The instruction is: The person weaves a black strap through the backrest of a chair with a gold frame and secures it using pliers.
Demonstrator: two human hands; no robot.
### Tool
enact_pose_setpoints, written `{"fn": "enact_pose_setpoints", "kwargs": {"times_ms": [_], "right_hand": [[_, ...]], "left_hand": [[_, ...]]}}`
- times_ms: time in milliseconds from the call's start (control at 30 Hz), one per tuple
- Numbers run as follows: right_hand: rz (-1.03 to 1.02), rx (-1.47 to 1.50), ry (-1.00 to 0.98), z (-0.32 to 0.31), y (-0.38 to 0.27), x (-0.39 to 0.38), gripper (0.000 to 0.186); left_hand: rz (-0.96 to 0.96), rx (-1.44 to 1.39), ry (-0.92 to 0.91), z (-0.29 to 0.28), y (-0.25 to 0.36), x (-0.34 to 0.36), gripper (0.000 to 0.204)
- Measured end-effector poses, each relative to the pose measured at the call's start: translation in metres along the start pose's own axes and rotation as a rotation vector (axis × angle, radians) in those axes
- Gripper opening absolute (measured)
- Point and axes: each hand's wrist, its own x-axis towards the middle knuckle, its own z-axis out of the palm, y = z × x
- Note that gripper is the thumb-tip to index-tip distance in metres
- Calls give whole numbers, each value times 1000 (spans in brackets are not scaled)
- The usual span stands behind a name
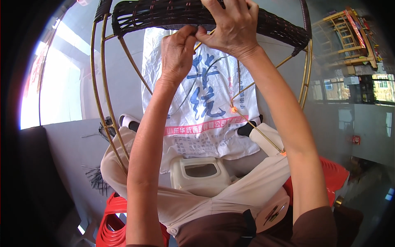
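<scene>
A dark brown wicker panel point(164, 15) stretches across a brass-coloured metal rod frame point(108, 74) at the top of the view. My left hand point(177, 51) is closed at the panel's lower edge, its fingertips pinched together; what they hold is too small to tell. Over the panel lie the fingers of my right hand point(233, 29), gripping it, while the thumb presses at the lower edge beside my left fingertips. A thin dark strand point(187, 92) curves down below the hands. Orange marks point(234, 110) show where thin rods meet.
Under the frame lies a white printed sack point(242, 142). Between my legs stands a beige plastic stool point(222, 175). Red plastic seats point(108, 230) flank me. Small tools point(272, 214) rest in a pale holder at right. Loose dark strands point(98, 179) hang at left. Bamboo-coloured racks point(349, 39) stand far right.
</scene>
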Motion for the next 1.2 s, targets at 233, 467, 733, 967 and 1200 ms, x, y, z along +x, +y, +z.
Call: {"fn": "enact_pose_setpoints", "kwargs": {"times_ms": [233,467,733,967,1200], "right_hand": [[270,115,143,-11,0,-22,62],[542,-9,36,-239,-22,-168,25],[1627,-410,-757,-601,-22,-407,8],[2427,382,-1150,-571,-160,-471,12],[1745,-153,-921,-507,-212,-470,18]], "left_hand": [[-81,-34,0,20,-54,1,26],[14,34,-81,-8,-108,24,32],[231,798,6,-21,-134,53,35],[244,1104,43,-20,-161,61,35],[235,1105,5,-23,-140,54,34]]}}
